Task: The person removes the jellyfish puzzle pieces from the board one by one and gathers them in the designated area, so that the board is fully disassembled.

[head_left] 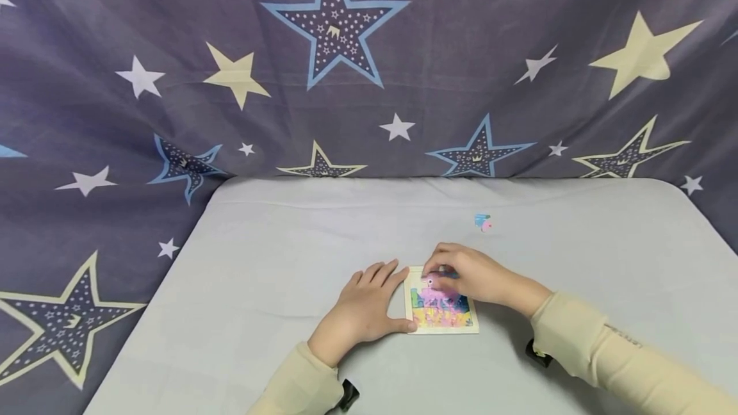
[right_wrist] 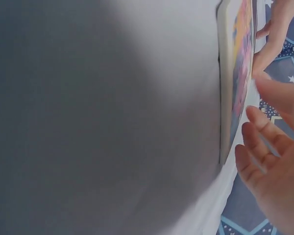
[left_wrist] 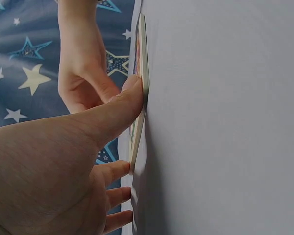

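A small square picture puzzle (head_left: pixel 444 322) in a pale frame lies on the grey cloth, with a pink bird, blue and yellow on it. My left hand (head_left: pixel 363 306) rests at its left side, fingers spread. The left thumb (left_wrist: pixel 130 95) presses on the near left corner, and the index finger reaches the far left corner. Over the upper part of the puzzle is my right hand (head_left: pixel 469 274), thumb and index finger bent close to the pink bird's head. I cannot tell whether they pinch a piece there. The other right fingers (right_wrist: pixel 257 142) are spread beside the frame.
A loose blue and pink puzzle piece (head_left: pixel 483 221) lies on the cloth beyond the right hand. The grey-covered table (head_left: pixel 259 261) reaches back to a dark curtain (head_left: pixel 357 114) with stars. Black bands show at both sleeve cuffs.
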`<move>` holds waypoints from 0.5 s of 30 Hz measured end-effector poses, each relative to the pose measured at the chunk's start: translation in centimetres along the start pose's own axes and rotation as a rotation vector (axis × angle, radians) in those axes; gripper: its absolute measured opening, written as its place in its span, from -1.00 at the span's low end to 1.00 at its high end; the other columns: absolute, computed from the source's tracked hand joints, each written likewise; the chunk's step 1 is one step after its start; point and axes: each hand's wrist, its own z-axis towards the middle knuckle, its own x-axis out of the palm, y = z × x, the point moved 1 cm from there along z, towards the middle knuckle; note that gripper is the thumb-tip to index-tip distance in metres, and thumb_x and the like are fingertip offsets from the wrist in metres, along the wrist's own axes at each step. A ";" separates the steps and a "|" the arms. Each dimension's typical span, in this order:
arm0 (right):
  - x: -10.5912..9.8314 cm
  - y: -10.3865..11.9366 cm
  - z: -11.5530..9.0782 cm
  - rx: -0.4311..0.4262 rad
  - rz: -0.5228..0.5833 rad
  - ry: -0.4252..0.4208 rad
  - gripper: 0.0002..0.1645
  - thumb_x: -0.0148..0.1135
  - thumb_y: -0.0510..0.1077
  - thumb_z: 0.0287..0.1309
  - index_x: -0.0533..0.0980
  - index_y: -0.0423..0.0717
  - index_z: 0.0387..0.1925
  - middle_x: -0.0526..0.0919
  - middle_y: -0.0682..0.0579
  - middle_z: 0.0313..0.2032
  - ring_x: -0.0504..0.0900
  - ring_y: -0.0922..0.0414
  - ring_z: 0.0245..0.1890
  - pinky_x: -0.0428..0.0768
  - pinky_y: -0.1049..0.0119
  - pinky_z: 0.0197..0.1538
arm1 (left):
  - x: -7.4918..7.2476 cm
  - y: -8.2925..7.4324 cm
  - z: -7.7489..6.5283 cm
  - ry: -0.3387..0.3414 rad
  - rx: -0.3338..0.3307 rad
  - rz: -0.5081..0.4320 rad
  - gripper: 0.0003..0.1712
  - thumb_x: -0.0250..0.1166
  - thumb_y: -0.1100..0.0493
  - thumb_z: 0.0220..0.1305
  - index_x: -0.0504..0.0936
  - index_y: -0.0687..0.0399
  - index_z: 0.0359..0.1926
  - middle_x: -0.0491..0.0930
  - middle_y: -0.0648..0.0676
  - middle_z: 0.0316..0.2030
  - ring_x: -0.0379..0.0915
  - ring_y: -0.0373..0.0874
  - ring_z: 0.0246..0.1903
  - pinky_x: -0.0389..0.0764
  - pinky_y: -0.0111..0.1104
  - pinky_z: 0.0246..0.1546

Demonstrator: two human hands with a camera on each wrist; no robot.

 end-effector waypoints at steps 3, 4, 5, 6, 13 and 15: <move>0.2 0.2 0.2 -0.029 -0.028 0.035 -0.73 0.42 -0.25 0.15 0.67 0.02 -0.10 0.57 0.16 -0.17 0.53 0.21 -0.18 0.58 0.21 -0.05 | 0.0 0.1 -0.1 -0.002 0.000 0.002 0.09 0.27 -0.45 0.14 0.15 -0.08 0.54 0.03 0.06 0.52 -0.06 0.06 0.47 0.10 0.05 0.39; 0.2 0.2 0.3 -0.027 -0.028 0.046 -0.72 0.43 -0.25 0.14 0.67 0.01 -0.09 0.56 0.15 -0.17 0.53 0.21 -0.19 0.58 0.23 -0.07 | 0.1 0.1 -0.1 -0.001 0.000 0.000 0.08 0.27 -0.45 0.14 0.15 -0.08 0.54 0.03 0.06 0.52 -0.06 0.06 0.47 0.09 0.05 0.39; 0.2 0.2 0.4 -0.026 -0.023 0.055 -0.71 0.43 -0.25 0.13 0.67 0.00 -0.08 0.56 0.15 -0.18 0.52 0.21 -0.20 0.58 0.24 -0.08 | 0.1 0.1 -0.1 -0.001 0.001 -0.002 0.08 0.27 -0.45 0.14 0.15 -0.08 0.54 0.03 0.06 0.52 -0.05 0.06 0.47 0.10 0.05 0.39; 0.2 0.1 0.5 -0.018 -0.011 0.065 -0.70 0.44 -0.25 0.12 0.67 -0.01 -0.08 0.55 0.15 -0.19 0.52 0.22 -0.21 0.57 0.26 -0.09 | 0.1 0.1 -0.1 -0.001 0.000 -0.006 0.08 0.27 -0.45 0.14 0.15 -0.08 0.54 0.04 0.05 0.52 -0.05 0.06 0.47 0.10 0.05 0.39; 0.2 -0.3 1.4 0.033 0.078 0.111 -0.72 0.47 -0.29 0.04 0.68 -0.04 -0.17 0.51 0.11 -0.28 0.48 0.19 -0.26 0.57 0.27 -0.09 | 0.1 0.0 -0.1 -0.008 -0.008 0.005 0.08 0.27 -0.46 0.13 0.16 -0.10 0.53 0.05 0.02 0.52 -0.03 0.03 0.47 0.12 0.04 0.39; 0.1 -0.3 1.7 0.032 0.076 0.121 -0.74 0.48 -0.30 0.02 0.67 -0.02 -0.21 0.50 0.12 -0.30 0.46 0.19 -0.28 0.57 0.27 -0.11 | 0.1 0.1 -0.1 -0.009 -0.009 0.004 0.08 0.27 -0.46 0.12 0.16 -0.11 0.53 0.04 0.02 0.52 -0.03 0.03 0.47 0.11 0.04 0.39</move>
